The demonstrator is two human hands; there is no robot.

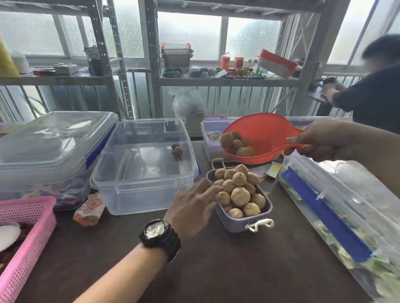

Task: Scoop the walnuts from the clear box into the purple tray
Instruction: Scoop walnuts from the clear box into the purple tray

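Out at 8 o'clock sits a pink perforated plastic basket (33, 215), and at 9 o'clock a big transparent lidded plastic container (47, 146). Next, just left of centre, the lidless square plastic clear box (147, 197) stands on the dark brown surface (235, 277), nearly bare: two walnuts (177, 150) huddle at 1 o'clock inside it. Now the left hand (192, 207), black wristwatch (159, 238) on the wrist, reaches in from 6 o'clock, fingers spread apart and gripping nothing, tips right at the left rim of the small rectangular purple tray (235, 225); touching or not, I cannot tell. That tray, just right of the box, is heaped with pale walnuts above its rim. At its 12 o'clock hovers the round red scoop (263, 133) of plastic, tipped down to the left, several walnuts bunched at its low edge. At 3 o'clock the right hand (326, 142) has its fingers clamped round the scoop's handle. Below, at 4 o'clock, lies a long clear plastic container with a blue strip (324, 212).
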